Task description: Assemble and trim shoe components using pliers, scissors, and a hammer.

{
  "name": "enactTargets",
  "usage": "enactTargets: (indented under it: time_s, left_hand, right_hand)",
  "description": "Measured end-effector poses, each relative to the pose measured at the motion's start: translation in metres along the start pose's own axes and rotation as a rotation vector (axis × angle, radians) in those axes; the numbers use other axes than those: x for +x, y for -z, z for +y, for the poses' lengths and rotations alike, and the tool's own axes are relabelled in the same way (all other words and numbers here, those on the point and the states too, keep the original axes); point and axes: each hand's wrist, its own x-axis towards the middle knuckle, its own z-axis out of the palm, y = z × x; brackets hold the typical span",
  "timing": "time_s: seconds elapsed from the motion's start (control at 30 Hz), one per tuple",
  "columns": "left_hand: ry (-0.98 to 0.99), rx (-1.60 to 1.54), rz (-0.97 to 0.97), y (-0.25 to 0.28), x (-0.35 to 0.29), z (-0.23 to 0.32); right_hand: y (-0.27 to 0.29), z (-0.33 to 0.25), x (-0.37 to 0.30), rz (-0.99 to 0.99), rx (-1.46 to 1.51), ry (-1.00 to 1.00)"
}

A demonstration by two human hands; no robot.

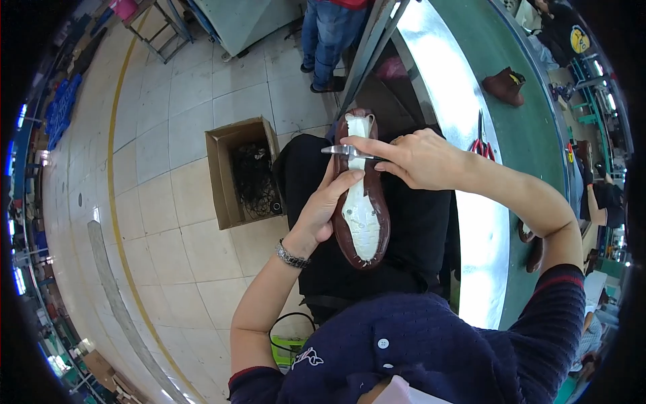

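A dark reddish-brown leather shoe (344, 237) lies sole side up over my lap, its white underside (364, 225) showing. My left hand (324, 205) grips it from the left, the thumb pressed on the white strip at mid-length and the other fingers mostly hidden beneath. My right hand (420, 160) comes from the right, closed on metal pliers (346, 150). Their jaws point left and lie across the shoe near its far end; how far they are spread I cannot make out. Most of the handles are hidden in the fingers.
An open cardboard box (219, 175) of dark scraps stands on the tiled floor to the left. On the right runs a shiny metal bench edge (481, 269) beside a green belt (538, 145), with red-handled scissors (482, 147) and a brown boot (505, 87). Another person's legs (330, 40) stand ahead.
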Motion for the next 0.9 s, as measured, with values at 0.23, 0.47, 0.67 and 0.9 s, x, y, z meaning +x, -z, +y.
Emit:
enactTargets:
  time_s: [0.23, 0.47, 0.67, 0.9]
  left_hand:
    - [0.054, 0.038, -0.028, 0.005, -0.002, 0.002]
    - [0.107, 0.05, -0.084, 0.015, -0.003, -0.004]
    - [-0.088, -0.163, -0.116, 0.02, -0.023, -0.042]
    - [-0.097, -0.359, -0.006, 0.012, -0.029, -0.063]
  right_hand:
    - [-0.002, -0.011, -0.008, 0.075, 0.105, 0.016]
    - [0.007, -0.025, -0.012, -0.027, 0.033, 0.048]
    - [0.023, -0.023, -0.027, -0.214, 0.053, -0.066]
    - [0.004, -0.047, -0.052, -0.001, -0.355, 0.195]
